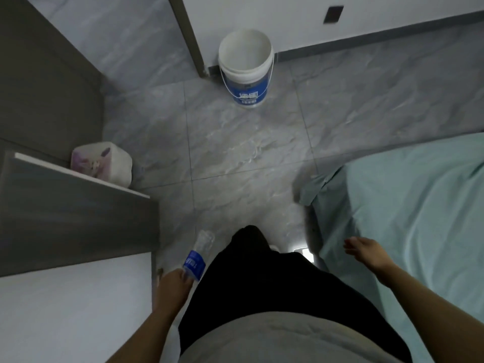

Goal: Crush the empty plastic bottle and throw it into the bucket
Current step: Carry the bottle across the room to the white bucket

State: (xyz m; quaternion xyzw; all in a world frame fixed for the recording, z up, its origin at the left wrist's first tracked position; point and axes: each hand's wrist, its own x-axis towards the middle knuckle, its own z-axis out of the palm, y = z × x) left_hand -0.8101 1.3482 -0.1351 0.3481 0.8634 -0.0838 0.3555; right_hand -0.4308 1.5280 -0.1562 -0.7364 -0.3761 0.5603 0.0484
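A clear plastic bottle with a blue label points away from me, low at centre left. My left hand is shut on its near end, beside my black trousers. The bottle's far part looks crumpled, though blur makes this unsure. A white bucket with a blue label stands upright and open on the grey tiled floor, far ahead by the wall. I see nothing inside it. My right hand hangs over the edge of the green bed with its fingers loosely apart and nothing in it.
A bed with a green sheet fills the right side. A grey cabinet with a white top stands on the left, and a tissue pack rests on its shelf. A door frame rises left of the bucket.
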